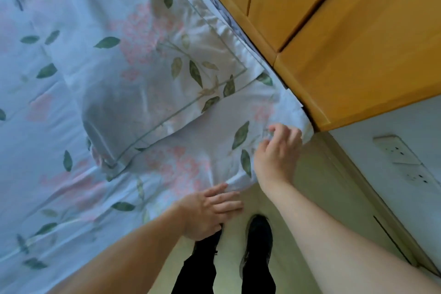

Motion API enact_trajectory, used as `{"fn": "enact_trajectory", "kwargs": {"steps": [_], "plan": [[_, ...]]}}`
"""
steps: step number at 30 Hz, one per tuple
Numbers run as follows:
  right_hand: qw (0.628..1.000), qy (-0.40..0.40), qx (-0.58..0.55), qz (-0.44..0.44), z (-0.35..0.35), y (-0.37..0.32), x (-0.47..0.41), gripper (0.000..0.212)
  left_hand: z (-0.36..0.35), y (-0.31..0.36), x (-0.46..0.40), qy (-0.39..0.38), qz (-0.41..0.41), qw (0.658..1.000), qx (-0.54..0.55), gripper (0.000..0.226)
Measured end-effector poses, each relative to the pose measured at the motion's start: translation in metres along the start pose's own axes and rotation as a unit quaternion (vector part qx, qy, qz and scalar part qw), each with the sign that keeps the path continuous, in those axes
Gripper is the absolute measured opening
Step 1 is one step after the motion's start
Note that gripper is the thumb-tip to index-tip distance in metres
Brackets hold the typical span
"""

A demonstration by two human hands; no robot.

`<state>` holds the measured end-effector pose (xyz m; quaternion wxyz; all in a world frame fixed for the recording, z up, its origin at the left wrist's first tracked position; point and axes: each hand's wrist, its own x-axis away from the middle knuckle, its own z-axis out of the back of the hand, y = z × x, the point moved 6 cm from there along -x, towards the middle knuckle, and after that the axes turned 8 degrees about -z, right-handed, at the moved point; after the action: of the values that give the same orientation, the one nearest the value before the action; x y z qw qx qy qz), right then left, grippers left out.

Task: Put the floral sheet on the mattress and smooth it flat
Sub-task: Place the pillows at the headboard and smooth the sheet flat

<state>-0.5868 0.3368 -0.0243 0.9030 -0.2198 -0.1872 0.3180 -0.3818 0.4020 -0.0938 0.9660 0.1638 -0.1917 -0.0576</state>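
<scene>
Right hand [278,155] pinches floral sheet [167,169] corner | left hand [210,212] flat, fingers straight | one pillow [152,74]

On the floral sheet [71,107] a pillow [155,74] lies near the wooden cabinet [346,43], the right hand [276,155] at the sheet's corner beside that cabinet, the left hand [207,212] at the sheet's near edge.

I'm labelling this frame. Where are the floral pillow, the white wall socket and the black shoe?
Floral pillow [152,74]: head view, on its middle panel.
White wall socket [397,150]: head view, on its faceplate.
Black shoe [259,238]: head view, on its upper.
</scene>
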Motion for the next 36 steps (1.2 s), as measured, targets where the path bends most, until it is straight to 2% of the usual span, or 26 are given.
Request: {"fn": "enact_trajectory", "kwargs": {"steps": [2,4,5,6,7,8,9,10,12,14,15,16,17,19,22,24,26,29,33,36], "plan": [[0.982,-0.106,0.049,0.151,-0.032,-0.042,0.014,0.031,0.007,-0.010,0.042,0.082,0.063,0.995,0.011,0.054],[0.929,-0.243,0.134,0.245,-0.067,-0.074,0.032,0.047,0.002,-0.039,0.083,0.139,0.233,0.962,0.022,0.053],[0.895,-0.292,0.185,0.282,-0.087,-0.083,0.041,0.054,-0.002,-0.057,0.107,0.152,0.352,0.922,0.043,0.056],[0.863,-0.327,0.239,0.302,-0.100,-0.077,0.044,0.058,-0.002,-0.075,0.123,0.160,0.477,0.861,0.073,0.060],[0.833,-0.355,0.293,0.308,-0.112,-0.069,0.052,0.061,-0.009,-0.087,0.141,0.161,0.591,0.781,0.118,0.064],[0.808,-0.374,0.345,0.297,-0.119,-0.053,0.056,0.064,-0.015,-0.090,0.150,0.142,0.673,0.703,0.180,0.067],[0.786,-0.384,0.400,0.274,-0.123,-0.037,0.061,0.067,-0.026,-0.082,0.153,0.129,0.712,0.650,0.232,0.070],[0.770,-0.386,0.445,0.245,-0.120,-0.018,0.062,0.070,-0.035,-0.070,0.143,0.118,0.709,0.646,0.257,0.071],[0.739,-0.378,0.520,0.203,-0.102,0.010,0.065,0.077,-0.053,-0.026,0.107,0.113,0.631,0.708,0.297,0.073],[0.683,-0.386,0.594,0.176,-0.081,0.015,0.076,0.083,-0.058,0.028,0.087,0.073,0.561,0.770,0.295,0.076],[0.667,-0.403,0.611,0.142,-0.077,0.015,0.079,0.084,-0.061,0.042,0.084,0.053,0.534,0.790,0.297,0.076],[0.656,-0.412,0.623,0.111,-0.069,0.003,0.087,0.083,-0.056,0.057,0.091,0.027,0.512,0.795,0.325,0.074],[0.650,-0.427,0.622,0.093,-0.069,-0.009,0.092,0.079,-0.051,0.059,0.098,0.005,0.497,0.789,0.361,0.072],[0.650,-0.448,0.603,0.113,-0.061,-0.055,0.110,0.066,-0.026,0.052,0.127,0.018,0.492,0.776,0.394,0.063],[0.693,-0.445,0.532,0.199,-0.033,-0.141,0.151,0.055,0.021,0.037,0.196,0.054,0.547,0.714,0.433,0.059],[0.710,-0.440,0.496,0.237,-0.008,-0.191,0.175,0.053,0.062,0.031,0.242,0.091,0.580,0.685,0.432,0.061],[0.713,-0.439,0.478,0.265,0.033,-0.239,0.208,0.053,0.113,0.047,0.296,0.129,0.609,0.657,0.425,0.051],[0.714,-0.445,0.453,0.294,0.076,-0.290,0.241,0.052,0.169,0.070,0.357,0.161,0.636,0.631,0.414,0.049],[0.737,-0.396,0.418,0.354,0.143,-0.370,0.294,0.051,0.244,0.116,0.446,0.221,0.680,0.590,0.374,0.054],[0.744,-0.380,0.401,0.376,0.169,-0.415,0.329,0.052,0.285,0.140,0.498,0.271,0.692,0.572,0.346,0.057]]}}
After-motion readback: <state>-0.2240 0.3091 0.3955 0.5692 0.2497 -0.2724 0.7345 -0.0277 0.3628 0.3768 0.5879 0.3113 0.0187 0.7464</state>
